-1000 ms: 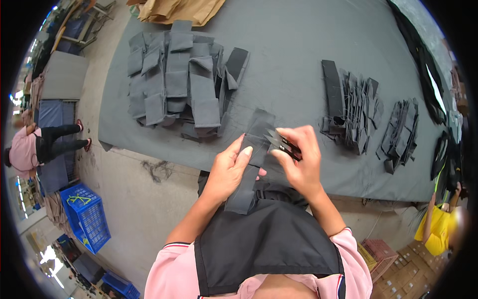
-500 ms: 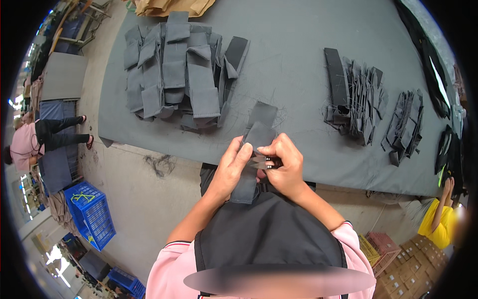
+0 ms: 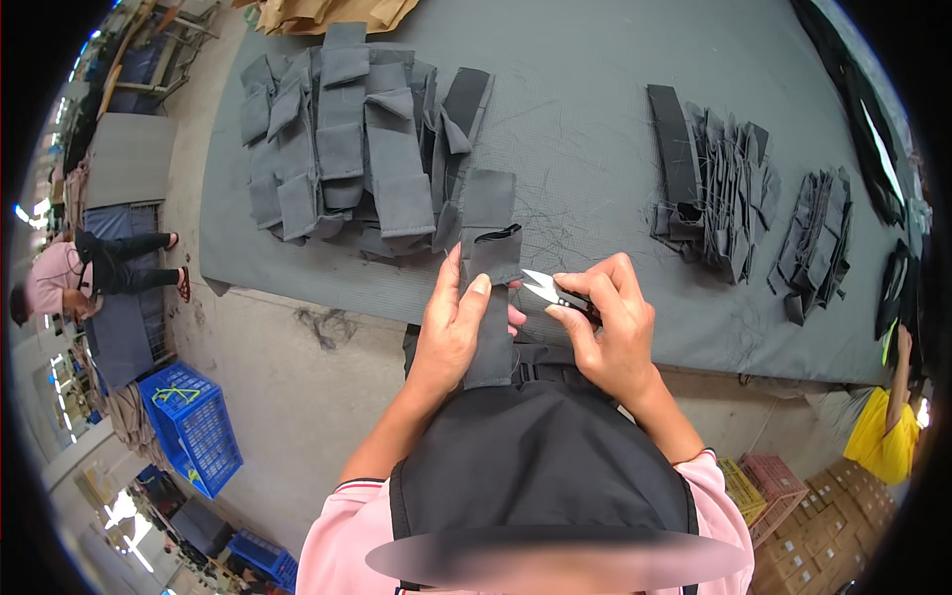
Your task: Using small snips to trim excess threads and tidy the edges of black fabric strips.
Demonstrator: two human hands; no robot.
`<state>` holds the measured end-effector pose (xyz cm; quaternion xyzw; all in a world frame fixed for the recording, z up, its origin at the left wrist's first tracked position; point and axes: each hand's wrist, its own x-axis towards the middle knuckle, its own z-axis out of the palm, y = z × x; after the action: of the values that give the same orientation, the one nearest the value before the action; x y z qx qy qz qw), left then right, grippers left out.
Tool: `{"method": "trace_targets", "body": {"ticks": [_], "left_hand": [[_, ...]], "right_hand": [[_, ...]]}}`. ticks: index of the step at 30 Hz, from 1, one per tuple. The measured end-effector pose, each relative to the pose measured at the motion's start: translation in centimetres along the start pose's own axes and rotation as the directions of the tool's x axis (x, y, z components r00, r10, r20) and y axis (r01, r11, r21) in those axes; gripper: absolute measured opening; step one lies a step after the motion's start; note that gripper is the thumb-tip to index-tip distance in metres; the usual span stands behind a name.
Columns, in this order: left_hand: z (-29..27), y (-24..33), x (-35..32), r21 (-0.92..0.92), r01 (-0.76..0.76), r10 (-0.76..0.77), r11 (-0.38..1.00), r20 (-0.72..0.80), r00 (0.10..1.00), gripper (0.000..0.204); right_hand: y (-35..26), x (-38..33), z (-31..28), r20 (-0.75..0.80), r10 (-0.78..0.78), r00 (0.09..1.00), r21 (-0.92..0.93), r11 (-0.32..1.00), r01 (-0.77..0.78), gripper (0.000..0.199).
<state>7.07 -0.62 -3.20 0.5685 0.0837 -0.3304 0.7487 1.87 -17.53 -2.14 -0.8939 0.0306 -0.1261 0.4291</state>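
My left hand [image 3: 449, 322] is closed on a grey fabric strip [image 3: 492, 342] with a folded, stitched end, held upright at the table's near edge. Its thumb presses the front while fingertips show past the strip's right side. In my right hand [image 3: 613, 322] are small thread snips [image 3: 560, 295] with a black grip; their pointed silver blades are apart and reach the right edge of the fold. A flat grey fabric end [image 3: 490, 198] lies just beyond the fold; whether it belongs to the same strip I cannot tell.
On the grey-covered table [image 3: 585, 129] lie a large pile of strips [image 3: 342, 149] at left and two smaller bundles [image 3: 719, 188] at right, among loose threads. A blue crate [image 3: 193, 426] stands on the floor at left. Other people [image 3: 59, 283] are at both sides.
The snips have moved right, away from the middle of the strip, and their blades now show clearly. My left hand has shifted slightly left, and the folded end has turned more upright.
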Motion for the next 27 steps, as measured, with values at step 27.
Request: {"method": "trace_targets", "body": {"ticks": [27], "left_hand": [[-0.2,0.0,-0.1,0.223,-0.065,0.072,0.973,-0.020,0.997,0.048]], "right_hand": [[-0.7,1.4,0.0,0.096,0.012,0.995,-0.009,1.000,-0.012,0.018]]}}
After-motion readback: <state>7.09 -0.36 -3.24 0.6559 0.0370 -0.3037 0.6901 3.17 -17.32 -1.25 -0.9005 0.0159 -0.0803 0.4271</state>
